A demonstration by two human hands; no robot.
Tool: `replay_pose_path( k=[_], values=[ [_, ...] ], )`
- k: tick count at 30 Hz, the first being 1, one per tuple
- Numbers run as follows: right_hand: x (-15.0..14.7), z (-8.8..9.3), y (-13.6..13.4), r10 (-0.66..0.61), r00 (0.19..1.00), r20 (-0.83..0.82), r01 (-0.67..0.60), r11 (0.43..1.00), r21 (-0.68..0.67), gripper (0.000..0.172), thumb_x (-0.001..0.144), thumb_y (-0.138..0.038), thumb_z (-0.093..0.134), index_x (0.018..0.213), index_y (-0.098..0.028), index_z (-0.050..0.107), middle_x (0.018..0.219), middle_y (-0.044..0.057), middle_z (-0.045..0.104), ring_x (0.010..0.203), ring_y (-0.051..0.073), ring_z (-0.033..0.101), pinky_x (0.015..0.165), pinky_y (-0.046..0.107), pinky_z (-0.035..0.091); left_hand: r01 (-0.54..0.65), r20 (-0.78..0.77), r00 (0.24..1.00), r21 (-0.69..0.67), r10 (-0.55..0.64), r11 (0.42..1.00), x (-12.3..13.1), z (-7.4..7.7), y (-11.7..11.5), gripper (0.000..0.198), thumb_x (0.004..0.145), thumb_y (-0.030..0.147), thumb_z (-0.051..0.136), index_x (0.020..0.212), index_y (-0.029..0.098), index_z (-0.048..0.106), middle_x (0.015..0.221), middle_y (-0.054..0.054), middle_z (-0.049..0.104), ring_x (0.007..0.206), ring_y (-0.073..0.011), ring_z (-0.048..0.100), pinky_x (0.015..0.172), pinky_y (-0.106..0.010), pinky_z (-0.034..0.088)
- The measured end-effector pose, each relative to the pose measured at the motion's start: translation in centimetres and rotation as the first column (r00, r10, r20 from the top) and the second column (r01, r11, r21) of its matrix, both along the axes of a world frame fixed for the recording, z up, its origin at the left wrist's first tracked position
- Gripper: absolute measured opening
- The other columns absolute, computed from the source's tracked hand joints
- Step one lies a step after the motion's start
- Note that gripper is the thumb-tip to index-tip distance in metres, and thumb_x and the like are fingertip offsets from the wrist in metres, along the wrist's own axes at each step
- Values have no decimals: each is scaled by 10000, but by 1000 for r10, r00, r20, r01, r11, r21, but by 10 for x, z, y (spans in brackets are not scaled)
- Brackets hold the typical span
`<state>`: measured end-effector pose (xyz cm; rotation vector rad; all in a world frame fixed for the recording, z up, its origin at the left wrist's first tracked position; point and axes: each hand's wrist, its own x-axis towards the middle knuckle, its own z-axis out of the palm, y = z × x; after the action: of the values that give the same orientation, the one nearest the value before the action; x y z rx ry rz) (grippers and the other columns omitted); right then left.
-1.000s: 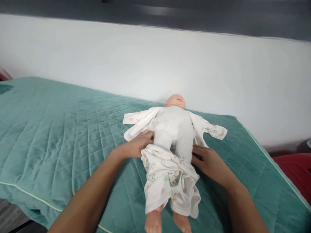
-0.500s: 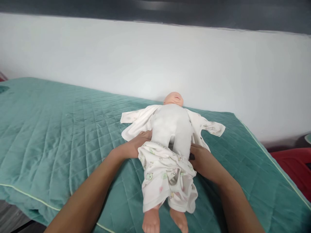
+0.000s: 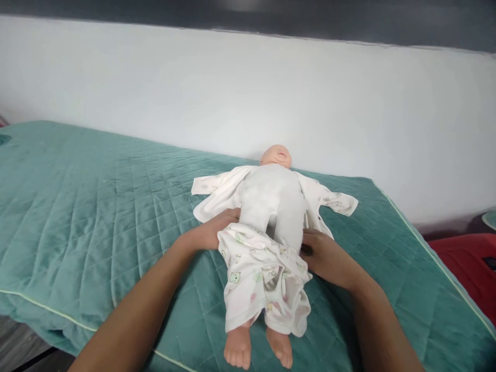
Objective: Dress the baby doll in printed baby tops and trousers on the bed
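Observation:
A baby doll (image 3: 271, 191) lies on its back, its bare feet towards me and its head at the wall. Its torso and thighs are white, soft-looking cloth. A printed white shirt (image 3: 336, 201) lies open under it with the sleeves spread. Printed white pants (image 3: 248, 289) are bunched around its lower legs and knees. At the left side of the waistband my left hand (image 3: 217, 230) is closed on the pants, fingertips partly hidden by the doll's thigh. My right hand (image 3: 323, 256) is closed on the opposite side of the waistband, its fingers mostly hidden.
A green quilted cover (image 3: 116, 217) spreads beneath the doll, its piped edge running along the front and right. A white wall (image 3: 217, 93) with a dark band stands behind. Beyond the right edge is a red plastic piece of furniture (image 3: 465, 263).
The doll's feet and the pants have shifted slightly to the left. Both hands keep nearly the same place at the waistband, and the view has moved a little.

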<state>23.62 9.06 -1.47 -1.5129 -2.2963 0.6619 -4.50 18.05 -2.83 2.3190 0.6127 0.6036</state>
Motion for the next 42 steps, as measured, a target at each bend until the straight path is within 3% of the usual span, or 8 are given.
replay_pose_path(
  k=[3, 6, 11, 16, 25, 30, 35, 42],
  values=[
    [2, 1, -1, 33, 999, -3, -33, 999, -6, 168, 773, -69, 530, 676, -189, 596, 735, 6, 570, 683, 148, 500, 636, 276, 366, 144, 12, 990, -87, -144, 986, -3, 14, -3, 220, 815, 363, 615, 749, 160, 666, 900, -93, 677, 927, -240, 626, 916, -346, 487],
    [7, 4, -4, 42, 998, -37, -42, 999, 12, 239, 865, -116, 513, 645, -189, 575, 713, 3, 555, 676, 143, 505, 641, 277, 369, 133, 2, 991, -165, -135, 977, -7, 19, 0, 167, 786, 308, 622, 693, 172, 647, 817, -58, 670, 872, -224, 629, 870, -314, 490],
    [12, 10, -13, -35, 969, -245, 52, 997, 63, 327, 980, -257, 497, 679, -191, 605, 713, 9, 582, 674, 143, 526, 654, 287, 399, -79, -70, 996, -293, 61, 953, -12, 10, 9, 225, 844, 307, 549, 680, 164, 610, 734, -9, 604, 719, -155, 548, 674, -252, 423],
    [-12, 11, -19, -8, 894, -448, 98, 979, 179, 97, 924, -290, 651, 866, -223, 691, 900, 35, 670, 832, 174, 611, 747, 301, 462, -271, 77, 947, -330, 312, 904, -8, 5, 4, 265, 877, 404, 598, 773, 163, 635, 748, 4, 571, 707, -128, 495, 647, -241, 377],
    [-26, 15, -20, 25, 928, -371, 4, 997, 78, 168, 828, -352, 782, 812, -232, 665, 841, 17, 637, 827, 178, 575, 742, 306, 444, 97, -13, 994, -282, -105, 954, -5, 22, -9, 303, 828, 435, 722, 1064, 249, 753, 959, -27, 500, 853, -144, 521, 698, -227, 454],
    [-28, 16, -20, 76, 933, -350, -53, 996, 76, 202, 817, -385, 789, 836, -234, 656, 881, 28, 628, 854, 190, 554, 764, 320, 431, 164, 35, 986, -319, -162, 934, -6, 23, -12, 225, 825, 401, 738, 939, 207, 749, 966, -34, 518, 839, -135, 518, 677, -223, 441],
    [-28, 14, -21, 22, 870, -493, -30, 1000, -8, 179, 841, -362, 756, 798, -224, 650, 846, 31, 612, 828, 186, 542, 732, 316, 434, 119, 248, 968, -282, -48, 952, 4, 16, -15, 206, 874, 357, 694, 809, 162, 696, 880, -51, 614, 839, -156, 571, 770, -281, 441],
    [-23, 4, -22, -240, 729, -641, 99, 964, -248, 199, 826, -391, 752, 813, -197, 710, 738, 12, 634, 659, 133, 520, 580, 263, 395, -91, 322, 913, -438, 251, 895, 10, 3, -16, 266, 878, 414, 671, 808, 157, 666, 869, -41, 652, 811, -153, 577, 721, -261, 441]
  ],
)
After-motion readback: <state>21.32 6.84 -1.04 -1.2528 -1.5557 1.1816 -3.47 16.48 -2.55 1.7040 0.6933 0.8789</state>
